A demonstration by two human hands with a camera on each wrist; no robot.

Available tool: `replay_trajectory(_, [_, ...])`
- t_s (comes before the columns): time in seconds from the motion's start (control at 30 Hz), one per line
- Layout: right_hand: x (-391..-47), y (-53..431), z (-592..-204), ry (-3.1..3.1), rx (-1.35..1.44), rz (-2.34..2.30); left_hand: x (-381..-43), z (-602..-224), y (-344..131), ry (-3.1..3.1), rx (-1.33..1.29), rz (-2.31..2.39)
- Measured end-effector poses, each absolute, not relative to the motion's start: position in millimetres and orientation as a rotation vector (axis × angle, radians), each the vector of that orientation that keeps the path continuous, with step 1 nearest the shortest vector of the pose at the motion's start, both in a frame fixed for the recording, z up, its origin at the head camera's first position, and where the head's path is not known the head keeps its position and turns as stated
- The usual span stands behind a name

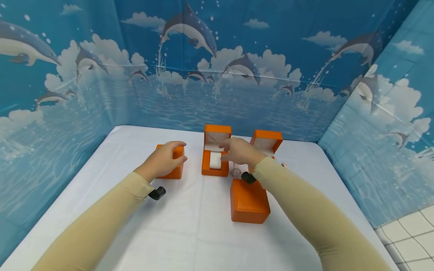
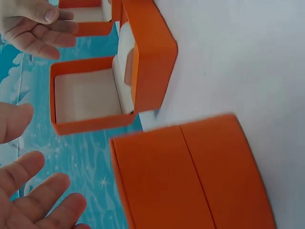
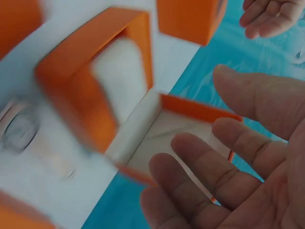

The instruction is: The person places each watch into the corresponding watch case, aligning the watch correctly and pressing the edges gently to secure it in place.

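My left hand (image 1: 166, 161) hovers over a closed orange box (image 1: 176, 172) with nothing in its spread fingers; in the left wrist view they stand off beside that box (image 2: 190, 176). To its right, an orange watch box (image 1: 215, 172) stands with its lid up, a white cushion (image 1: 215, 161) inside. My right hand (image 1: 240, 151) is at this box's right side, empty, fingers loosely extended. In the right wrist view its fingers (image 3: 209, 176) overlap the pale lid lining. A watch (image 1: 236, 172) with a pinkish strap lies on the table just right of the open box.
Another open orange box (image 1: 268, 138) stands behind my right forearm, partly hidden. A closed orange box (image 1: 251, 203) sits nearer me, below my right wrist. A small pinkish item (image 1: 284, 165) shows past the sleeve. A dolphin-print curtain (image 1: 217, 94) borders the white table (image 1: 190, 226).
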State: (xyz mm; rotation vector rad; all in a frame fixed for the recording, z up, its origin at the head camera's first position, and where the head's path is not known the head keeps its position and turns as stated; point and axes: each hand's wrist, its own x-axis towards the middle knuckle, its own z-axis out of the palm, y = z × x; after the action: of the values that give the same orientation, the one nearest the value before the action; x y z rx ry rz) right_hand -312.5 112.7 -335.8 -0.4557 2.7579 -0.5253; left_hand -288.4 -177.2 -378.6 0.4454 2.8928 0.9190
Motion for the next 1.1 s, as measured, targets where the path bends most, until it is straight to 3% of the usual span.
replay_trajectory(0.6, [-321,189,-371,2.735,-0.492,-0.256,-298,-397,-127,2.839,0.584,0.926])
replay_trajectory(1.1, [-334,207,-398,2.701,-0.599,-0.276,-310,-409,-105,2.816,0.554,0.936])
